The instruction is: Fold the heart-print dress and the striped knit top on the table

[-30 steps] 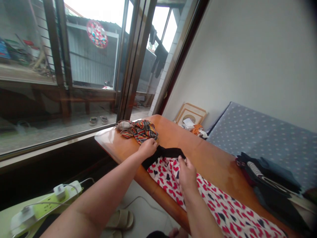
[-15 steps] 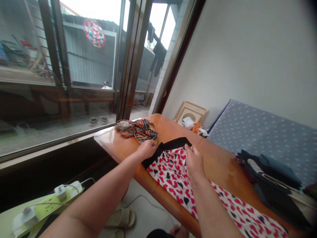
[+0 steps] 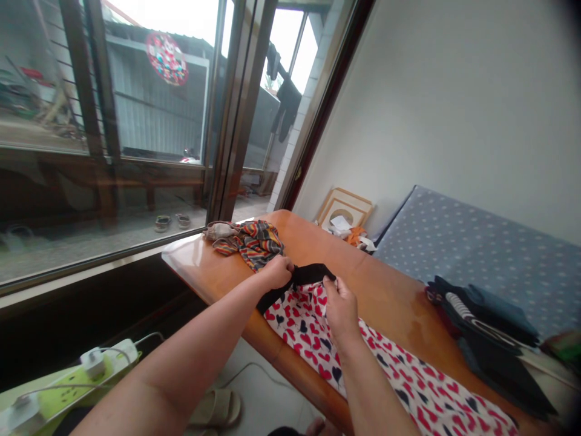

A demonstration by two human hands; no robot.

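Left hand (image 3: pixel 276 272) and right hand (image 3: pixel 340 312) apart, both closed on a white heart-print garment (image 3: pixel 308 330) at its black trim (image 3: pixel 308 275). Left hand gripping the trim's left stretch; right hand pinching the fabric and trim edge near the trim's right end, with the black band pulled across the gap between the two.

Garment lying flat along the middle of the orange wooden desk (image 3: pixel 385 284), red and navy hearts facing up, its lower length running toward the near right end of the desk and out of frame.

On the desk's far end, just beyond the left hand, a bunched striped cloth (image 3: pixel 249 242) in orange, navy and cream. Along the desk's back corner, a pale wooden picture frame (image 3: pixel 345 207) leaning upright, with papers and an orange scrap (image 3: pixel 351 236) at its foot.

Right of the desk, a blue dotted mattress (image 3: pixel 476 266) carrying a pile of dark folded clothes (image 3: pixel 481 324). Left of the desk, a tall glass window (image 3: pixel 149 121) with a metal frame. Below the desk, a green power strip (image 3: pixel 77 378) with plugs and cream slippers (image 3: pixel 215 409) on the tiled floor.
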